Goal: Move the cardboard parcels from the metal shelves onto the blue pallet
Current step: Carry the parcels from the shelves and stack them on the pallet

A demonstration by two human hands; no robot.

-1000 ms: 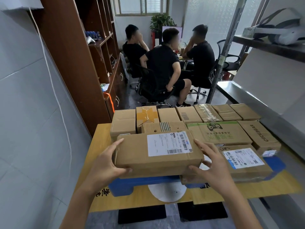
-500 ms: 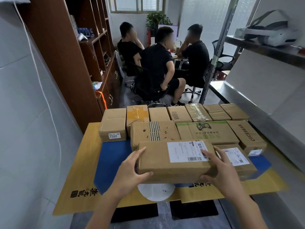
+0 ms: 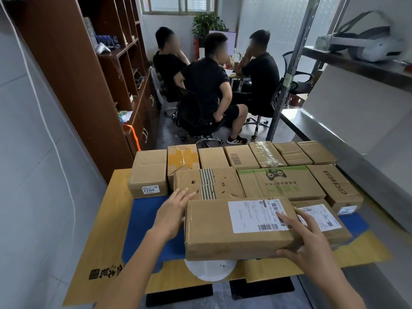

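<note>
Head view: right hand grips parcel, left hand flat beside it.

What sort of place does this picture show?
Probably a small office that also handles parcels: cardboard parcels on a blue pallet, metal shelves at the right, three people seated on office chairs behind.

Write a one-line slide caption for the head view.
A parcel at the front of the blue pallet: left hand touches its end, right hand grips its corner.
</note>
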